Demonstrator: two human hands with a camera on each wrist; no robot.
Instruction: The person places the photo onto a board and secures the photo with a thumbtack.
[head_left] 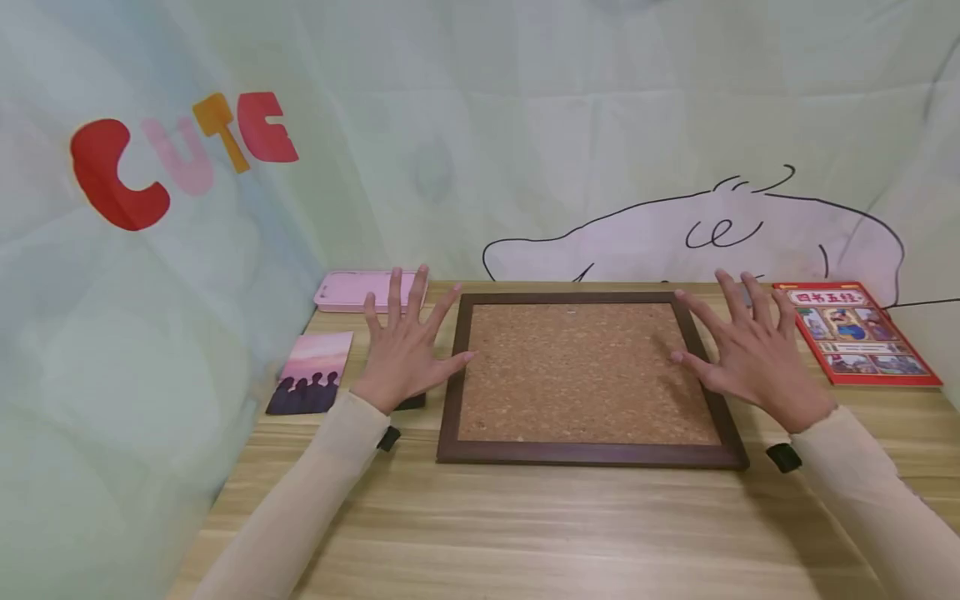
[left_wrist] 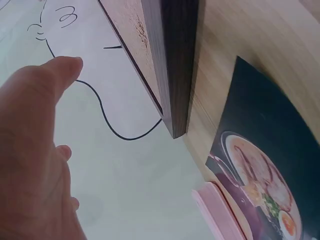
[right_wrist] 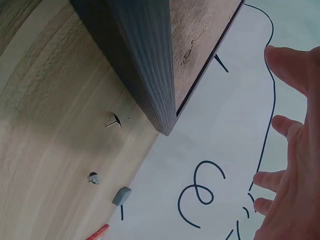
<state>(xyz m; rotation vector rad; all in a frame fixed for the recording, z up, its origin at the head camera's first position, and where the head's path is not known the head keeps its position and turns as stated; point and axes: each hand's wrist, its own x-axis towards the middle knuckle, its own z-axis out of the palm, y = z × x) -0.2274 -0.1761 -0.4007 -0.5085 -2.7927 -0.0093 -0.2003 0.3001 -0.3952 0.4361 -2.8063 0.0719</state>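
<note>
A cork board (head_left: 577,375) in a dark brown wooden frame lies on the table. My left hand (head_left: 405,354) is spread over its left side, fingers straight, with the thumb overlapping the frame edge in the head view. Over the right side my right hand (head_left: 761,358) is spread the same way, thumb and index finger overlapping the frame. Neither hand holds anything. Both wrist views show the hands raised above the board. Under the left hand lies a photo of a bowl of food (left_wrist: 262,175), mostly hidden in the head view.
Left of the board are a sunset picture with silhouettes (head_left: 311,375) and a pink case (head_left: 352,290). A red book (head_left: 858,333) lies at the right. Two small thumbtacks (right_wrist: 93,178) and a small grey block (right_wrist: 121,196) sit beside the board. Curtains stand behind and at the sides.
</note>
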